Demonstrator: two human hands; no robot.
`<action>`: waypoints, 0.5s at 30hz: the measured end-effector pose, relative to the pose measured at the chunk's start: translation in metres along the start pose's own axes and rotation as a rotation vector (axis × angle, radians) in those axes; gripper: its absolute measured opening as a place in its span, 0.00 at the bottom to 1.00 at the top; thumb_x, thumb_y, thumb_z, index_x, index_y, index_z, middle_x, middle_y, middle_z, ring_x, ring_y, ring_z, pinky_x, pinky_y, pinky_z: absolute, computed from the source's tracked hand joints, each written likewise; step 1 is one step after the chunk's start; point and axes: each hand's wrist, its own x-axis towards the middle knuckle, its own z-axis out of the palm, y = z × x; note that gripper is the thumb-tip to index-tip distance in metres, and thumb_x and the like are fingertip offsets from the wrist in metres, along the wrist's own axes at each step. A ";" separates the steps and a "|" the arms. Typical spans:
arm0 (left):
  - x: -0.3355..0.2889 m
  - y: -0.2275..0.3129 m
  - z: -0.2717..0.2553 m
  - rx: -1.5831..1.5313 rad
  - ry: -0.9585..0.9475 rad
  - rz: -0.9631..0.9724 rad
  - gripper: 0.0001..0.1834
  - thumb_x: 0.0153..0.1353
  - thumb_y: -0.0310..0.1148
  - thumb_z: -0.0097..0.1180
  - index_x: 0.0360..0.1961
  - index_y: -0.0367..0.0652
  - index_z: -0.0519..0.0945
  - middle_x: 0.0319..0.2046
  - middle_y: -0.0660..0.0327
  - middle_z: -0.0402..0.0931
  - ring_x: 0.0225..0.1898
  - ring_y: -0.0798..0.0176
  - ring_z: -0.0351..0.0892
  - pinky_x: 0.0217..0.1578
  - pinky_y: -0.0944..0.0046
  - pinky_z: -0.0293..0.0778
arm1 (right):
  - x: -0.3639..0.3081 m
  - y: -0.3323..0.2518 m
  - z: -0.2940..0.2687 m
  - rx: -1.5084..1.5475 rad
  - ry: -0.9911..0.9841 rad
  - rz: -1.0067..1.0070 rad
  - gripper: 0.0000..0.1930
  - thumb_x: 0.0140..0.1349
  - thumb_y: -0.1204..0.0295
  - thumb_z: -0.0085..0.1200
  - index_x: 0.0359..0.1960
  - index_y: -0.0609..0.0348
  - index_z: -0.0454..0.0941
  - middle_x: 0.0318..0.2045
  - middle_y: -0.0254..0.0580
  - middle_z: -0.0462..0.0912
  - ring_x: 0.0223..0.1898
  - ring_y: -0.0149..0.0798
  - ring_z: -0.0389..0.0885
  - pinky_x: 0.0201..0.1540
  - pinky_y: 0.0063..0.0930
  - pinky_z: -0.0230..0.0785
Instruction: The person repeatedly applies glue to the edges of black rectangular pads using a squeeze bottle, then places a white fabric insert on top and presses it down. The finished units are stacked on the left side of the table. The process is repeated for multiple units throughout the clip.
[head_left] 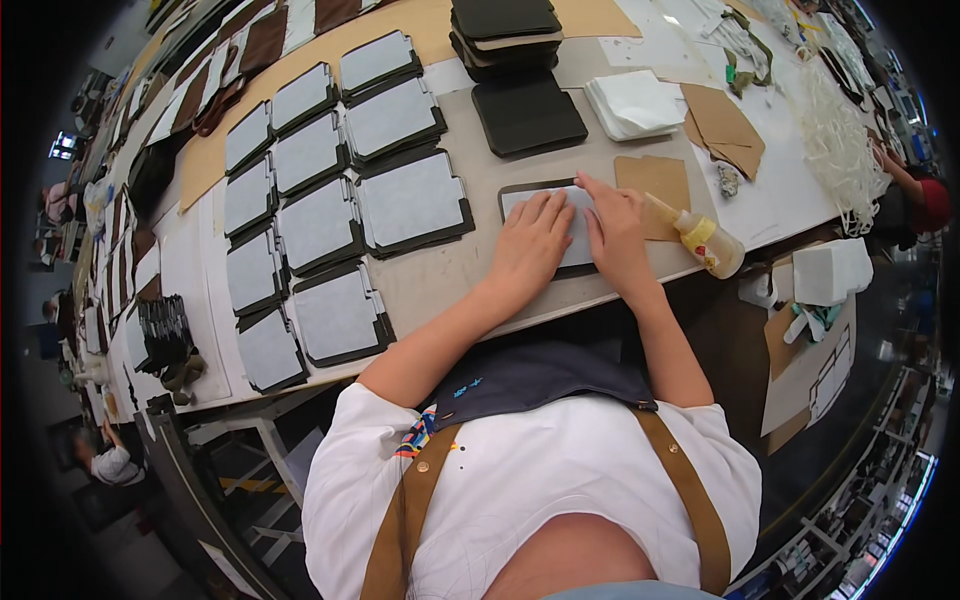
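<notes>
A pale grey-white sheet (580, 232) lies on a black flat panel (574, 271) at the table's near edge, in front of me. My left hand (527, 246) rests flat on the sheet, fingers stretched and close together. Over the panel's right side is my right hand (618, 232), its fingers extended and its thumb apart, touching the sheet near its edge. Neither hand grips anything. Both hands cover much of the sheet and panel. Just right of my right hand, a clear bottle with a yellow neck (712, 246) lies tilted, its tip on a brown card (655, 182).
Rows of black panels topped with pale sheets (412, 203) fill the table's left. Beyond my hands are a black panel pile (528, 112), a taller stack (505, 35) and white sheets (632, 105). Brown cards (722, 130) and a white stringy heap (845, 150) lie right.
</notes>
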 end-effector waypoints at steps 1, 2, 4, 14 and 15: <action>0.000 0.000 0.000 -0.016 0.007 -0.006 0.25 0.60 0.33 0.62 0.59 0.39 0.76 0.62 0.56 0.72 0.64 0.51 0.68 0.64 0.53 0.65 | -0.002 0.000 0.005 0.067 -0.032 0.018 0.28 0.64 0.81 0.51 0.68 0.58 0.68 0.53 0.46 0.82 0.56 0.45 0.78 0.63 0.40 0.58; 0.001 0.000 0.001 -0.032 0.014 -0.011 0.24 0.60 0.32 0.62 0.58 0.39 0.77 0.62 0.55 0.73 0.64 0.51 0.69 0.64 0.52 0.65 | -0.005 0.000 0.008 0.134 -0.063 0.036 0.30 0.64 0.84 0.48 0.70 0.59 0.66 0.55 0.47 0.82 0.57 0.45 0.78 0.64 0.39 0.58; -0.001 -0.003 0.003 -0.105 0.036 -0.032 0.22 0.61 0.31 0.61 0.57 0.39 0.77 0.61 0.55 0.73 0.63 0.50 0.70 0.63 0.52 0.65 | -0.006 0.007 0.011 0.117 -0.050 0.036 0.31 0.65 0.85 0.46 0.72 0.59 0.62 0.55 0.48 0.82 0.57 0.44 0.78 0.64 0.39 0.58; -0.044 -0.035 -0.050 -0.065 0.009 -0.081 0.21 0.62 0.26 0.58 0.58 0.43 0.78 0.62 0.61 0.74 0.64 0.50 0.69 0.62 0.47 0.63 | -0.028 0.009 -0.021 -0.089 -0.037 -0.017 0.28 0.61 0.85 0.49 0.66 0.61 0.70 0.60 0.47 0.78 0.62 0.45 0.75 0.68 0.45 0.56; -0.050 -0.033 -0.052 -0.078 -0.034 -0.033 0.23 0.62 0.28 0.60 0.60 0.44 0.77 0.64 0.61 0.73 0.65 0.50 0.67 0.63 0.47 0.63 | -0.032 0.004 -0.025 -0.073 -0.092 -0.032 0.27 0.62 0.83 0.51 0.65 0.60 0.71 0.61 0.45 0.77 0.64 0.44 0.73 0.69 0.45 0.55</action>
